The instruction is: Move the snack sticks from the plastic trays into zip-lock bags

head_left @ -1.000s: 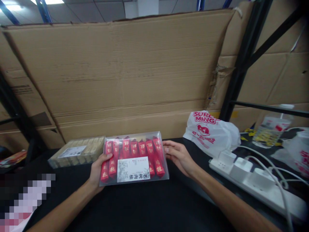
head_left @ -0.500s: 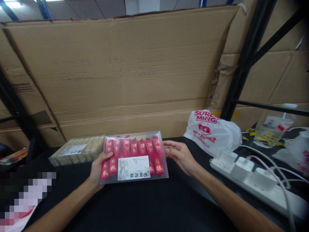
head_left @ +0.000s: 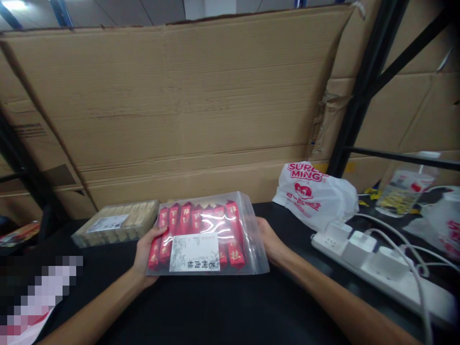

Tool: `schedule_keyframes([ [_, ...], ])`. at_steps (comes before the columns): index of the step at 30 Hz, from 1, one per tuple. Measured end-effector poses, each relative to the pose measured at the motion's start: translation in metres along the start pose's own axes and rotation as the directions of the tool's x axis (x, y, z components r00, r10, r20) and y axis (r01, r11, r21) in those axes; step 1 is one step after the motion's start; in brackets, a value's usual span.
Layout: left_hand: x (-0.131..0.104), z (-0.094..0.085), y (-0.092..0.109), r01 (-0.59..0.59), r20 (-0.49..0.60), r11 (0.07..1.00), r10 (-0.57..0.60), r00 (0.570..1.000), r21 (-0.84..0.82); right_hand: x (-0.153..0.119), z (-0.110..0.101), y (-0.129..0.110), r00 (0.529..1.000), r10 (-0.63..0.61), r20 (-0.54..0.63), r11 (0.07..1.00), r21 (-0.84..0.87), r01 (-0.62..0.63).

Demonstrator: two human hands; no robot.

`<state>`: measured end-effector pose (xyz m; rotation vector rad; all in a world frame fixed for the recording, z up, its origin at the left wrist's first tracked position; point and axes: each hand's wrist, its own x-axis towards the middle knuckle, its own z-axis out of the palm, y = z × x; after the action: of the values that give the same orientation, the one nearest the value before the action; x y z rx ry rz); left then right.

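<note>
A clear plastic bag [head_left: 255, 247] holds a row of slim red packets [head_left: 185, 215] with gold characters. Its front carries a white printed label [head_left: 194, 252]. My left hand [head_left: 145, 254] grips the bag's left edge, thumb in front and fingers underneath. My right hand [head_left: 268, 237] is at the bag's right end, partly behind the clear flap there. Its fingers are hidden, so I cannot tell how they are placed. Left of the bag, a clear pack of pale packets [head_left: 117, 223] with a white label lies on the black surface [head_left: 201, 311].
A tall cardboard sheet [head_left: 187, 105] stands behind. To the right are a white printed plastic bag [head_left: 316, 196], a white power strip [head_left: 377, 270] with plugs and cables, and a clear bottle [head_left: 404, 189]. Black metal frame posts [head_left: 364, 91] flank the space.
The bag's right end, folded back before, now spreads out flat to the right. My right hand has moved slightly left and down, and its fingers have gone out of sight behind the bag.
</note>
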<state>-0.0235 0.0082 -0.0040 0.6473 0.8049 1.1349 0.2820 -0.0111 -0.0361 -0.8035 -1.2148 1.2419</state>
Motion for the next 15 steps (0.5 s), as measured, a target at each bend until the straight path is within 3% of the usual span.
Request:
schedule_keyframes([
  [3, -0.003, 0.008, 0.001, -0.037, -0.113, 0.998, 0.044, 0.993, 0.059, 0.001, -0.006, -0.005, 0.997, -0.061, -0.051, 0.998, -0.023, 0.06],
  [5, -0.005, 0.013, 0.002, -0.044, -0.117, 0.996, 0.053, 0.992, 0.081, 0.001, -0.011, -0.011, 0.996, -0.073, -0.054, 0.997, -0.032, 0.071],
  [15, -0.005, 0.014, 0.01, -0.074, -0.103, 0.996, 0.078, 0.992, 0.042, -0.002, -0.03, -0.028, 0.987, 0.041, 0.154, 0.988, -0.155, -0.017],
])
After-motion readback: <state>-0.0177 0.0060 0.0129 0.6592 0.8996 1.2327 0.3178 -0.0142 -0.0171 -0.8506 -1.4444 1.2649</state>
